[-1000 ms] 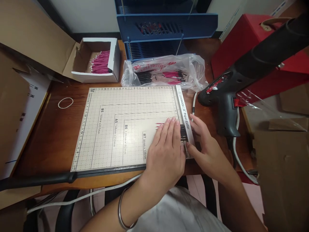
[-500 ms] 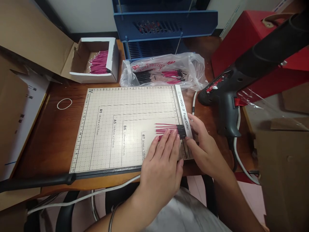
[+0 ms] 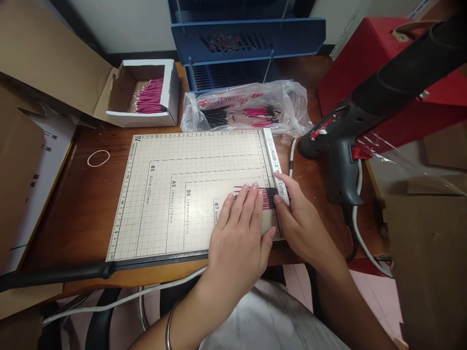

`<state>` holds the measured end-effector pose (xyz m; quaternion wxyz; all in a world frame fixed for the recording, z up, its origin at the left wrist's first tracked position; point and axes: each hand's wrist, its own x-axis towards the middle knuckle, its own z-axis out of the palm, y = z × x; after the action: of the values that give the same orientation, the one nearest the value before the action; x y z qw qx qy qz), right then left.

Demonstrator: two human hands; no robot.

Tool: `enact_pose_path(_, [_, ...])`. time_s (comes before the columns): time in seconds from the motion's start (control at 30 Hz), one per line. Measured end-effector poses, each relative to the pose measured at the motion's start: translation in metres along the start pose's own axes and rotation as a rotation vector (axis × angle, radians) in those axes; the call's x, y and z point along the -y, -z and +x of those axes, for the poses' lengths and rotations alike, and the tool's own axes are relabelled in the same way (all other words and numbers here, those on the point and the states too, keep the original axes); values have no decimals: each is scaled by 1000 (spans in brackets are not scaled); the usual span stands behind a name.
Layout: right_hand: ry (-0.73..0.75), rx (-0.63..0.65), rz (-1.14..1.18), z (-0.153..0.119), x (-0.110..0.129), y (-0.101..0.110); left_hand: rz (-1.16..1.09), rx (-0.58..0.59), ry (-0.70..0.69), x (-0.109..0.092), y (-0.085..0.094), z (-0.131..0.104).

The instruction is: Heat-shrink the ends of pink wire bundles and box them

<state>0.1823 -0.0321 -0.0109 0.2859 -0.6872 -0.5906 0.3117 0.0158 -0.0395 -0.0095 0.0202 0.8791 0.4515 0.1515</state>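
Observation:
A row of pink wires with black ends lies on the gridded board of a paper cutter, the black ends toward the metal edge strip. My left hand rests flat over the pink parts, fingers stretched out and pointing away from me, covering most of them. My right hand is at the strip, its thumb at the black ends and its index finger lying across the strip. Its fingers are apart and grip nothing visible.
Behind the board are a white box of pink wires and a clear bag with more wires. A heat gun stands at right. A rubber band and black cutter handle are at left.
My left hand has slid slightly left and forward over the wires. My right hand has shifted left, its index finger now across the strip and its thumb nearer the black ends.

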Motion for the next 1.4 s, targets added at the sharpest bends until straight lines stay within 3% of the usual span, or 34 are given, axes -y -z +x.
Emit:
enact_pose_path(0.27, [34, -16, -24, 0, -1, 0, 11, 35, -20, 9, -1, 16])
enact_pose_path(0.77, [-49, -31, -34, 7, 6, 4, 45, 99, -84, 9, -5, 14])
enact_pose_path(1.4, [10, -21, -90, 12, 1, 0, 19, 63, -69, 7, -6, 12])
